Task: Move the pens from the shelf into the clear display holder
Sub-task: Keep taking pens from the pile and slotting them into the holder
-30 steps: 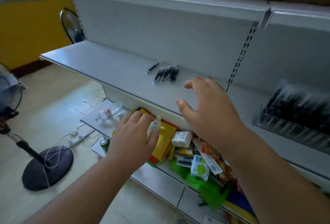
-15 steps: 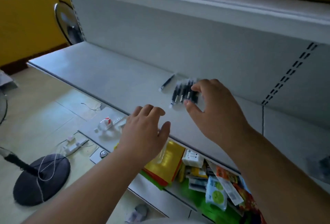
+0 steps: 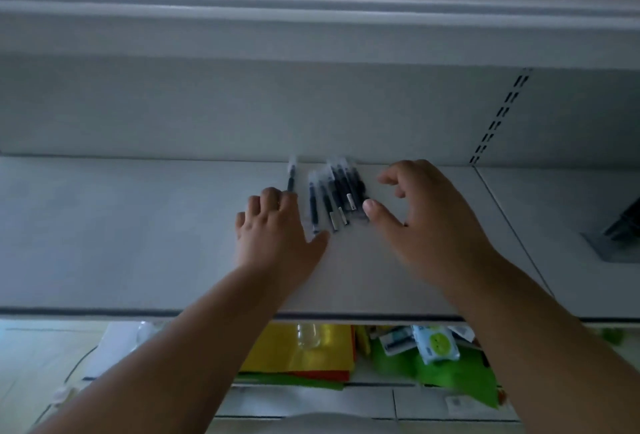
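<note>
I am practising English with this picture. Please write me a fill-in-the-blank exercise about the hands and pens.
1. The bundle of dark pens in clear sleeves lies ____ the two hands.
2. One single dark pen lies beside the ____ hand.
3. The right hand holds ____.

Missing words: between; left; nothing

Below the front edge of the grey shelving, a lower tier holds yellow paper (image 3: 304, 350) stacked over red and green sheets (image 3: 450, 374), with a clear bottle (image 3: 308, 336) lying on the yellow. To the right lie small packaged goods, among them a pale blue packet (image 3: 434, 345) bearing a green round face. A slotted upright (image 3: 498, 115) runs up the back panel at upper right.
</note>
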`<move>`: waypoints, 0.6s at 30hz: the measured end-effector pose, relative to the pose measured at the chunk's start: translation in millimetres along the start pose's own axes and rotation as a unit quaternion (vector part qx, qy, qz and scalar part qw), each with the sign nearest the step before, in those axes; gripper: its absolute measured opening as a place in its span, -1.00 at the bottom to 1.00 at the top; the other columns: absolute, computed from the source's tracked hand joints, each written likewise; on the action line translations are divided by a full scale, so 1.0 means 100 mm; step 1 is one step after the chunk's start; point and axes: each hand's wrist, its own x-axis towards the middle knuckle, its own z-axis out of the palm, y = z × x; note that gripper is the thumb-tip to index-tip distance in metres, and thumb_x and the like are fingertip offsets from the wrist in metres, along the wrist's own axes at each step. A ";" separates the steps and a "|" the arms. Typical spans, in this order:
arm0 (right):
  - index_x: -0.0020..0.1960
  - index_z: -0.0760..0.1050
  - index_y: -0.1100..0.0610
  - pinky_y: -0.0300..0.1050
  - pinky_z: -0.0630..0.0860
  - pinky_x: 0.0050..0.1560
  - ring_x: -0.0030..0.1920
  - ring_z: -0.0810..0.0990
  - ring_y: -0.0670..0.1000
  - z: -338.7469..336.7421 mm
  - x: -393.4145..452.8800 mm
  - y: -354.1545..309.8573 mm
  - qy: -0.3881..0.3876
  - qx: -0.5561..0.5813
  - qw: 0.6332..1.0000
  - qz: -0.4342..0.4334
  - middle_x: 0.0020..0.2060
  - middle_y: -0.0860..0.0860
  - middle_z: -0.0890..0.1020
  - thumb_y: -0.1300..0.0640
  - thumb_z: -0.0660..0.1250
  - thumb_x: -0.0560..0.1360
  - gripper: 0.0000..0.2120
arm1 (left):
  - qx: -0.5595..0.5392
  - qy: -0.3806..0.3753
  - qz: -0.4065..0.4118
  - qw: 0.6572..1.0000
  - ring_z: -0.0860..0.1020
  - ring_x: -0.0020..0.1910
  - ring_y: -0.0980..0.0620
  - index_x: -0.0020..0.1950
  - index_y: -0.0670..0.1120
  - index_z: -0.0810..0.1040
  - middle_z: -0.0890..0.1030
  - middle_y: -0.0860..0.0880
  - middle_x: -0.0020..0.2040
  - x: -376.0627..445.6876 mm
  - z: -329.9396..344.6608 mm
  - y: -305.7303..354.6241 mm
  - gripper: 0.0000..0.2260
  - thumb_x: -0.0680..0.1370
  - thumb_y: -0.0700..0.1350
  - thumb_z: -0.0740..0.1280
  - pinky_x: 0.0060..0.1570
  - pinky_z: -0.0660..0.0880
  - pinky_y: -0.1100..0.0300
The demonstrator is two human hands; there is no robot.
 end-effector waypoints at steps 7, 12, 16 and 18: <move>0.18 0.47 0.05 -0.32 0.30 -0.14 0.05 0.47 -0.07 0.10 0.06 -0.12 0.009 -0.005 1.000 0.010 0.03 -0.11 0.47 -0.05 0.34 0.51 -0.70 | 0.020 -0.053 -0.012 0.998 0.38 0.30 -0.16 0.35 -0.11 0.38 0.43 -0.13 0.30 0.34 -0.11 -0.14 -0.49 0.49 0.14 0.28 0.26 0.32 -0.01; 0.17 0.47 0.05 -0.34 0.29 -0.16 0.02 0.47 -0.08 0.12 0.09 -0.13 0.018 -0.011 1.000 0.008 0.03 -0.10 0.48 -0.05 0.35 0.52 -0.71 | 0.080 -0.065 0.002 0.995 0.49 -0.05 -0.13 -0.03 -0.09 0.38 0.53 -0.08 -0.07 0.49 -0.10 -0.12 -0.76 0.54 0.08 0.19 -0.03 0.33 0.04; 0.15 0.46 0.05 -0.21 0.35 -0.14 -0.02 0.48 -0.06 0.13 0.13 -0.16 0.023 -0.018 1.000 0.002 0.02 -0.07 0.49 -0.06 0.33 0.52 -0.73 | 0.127 -0.091 0.027 0.987 0.40 -0.33 -0.02 -0.28 -0.06 0.36 0.42 -0.01 -0.32 0.56 -0.11 -0.12 -0.75 0.55 0.02 0.18 -0.25 0.31 0.13; 0.16 0.46 0.04 -0.21 0.36 -0.12 -0.01 0.47 -0.07 0.13 0.13 -0.16 0.021 -0.012 1.000 0.004 0.03 -0.07 0.48 -0.05 0.33 0.53 -0.74 | 0.112 -0.100 0.032 0.988 0.41 -0.36 -0.01 -0.31 -0.05 0.35 0.45 -0.03 -0.33 0.54 -0.14 -0.13 -0.75 0.55 0.01 0.18 -0.35 0.30 0.17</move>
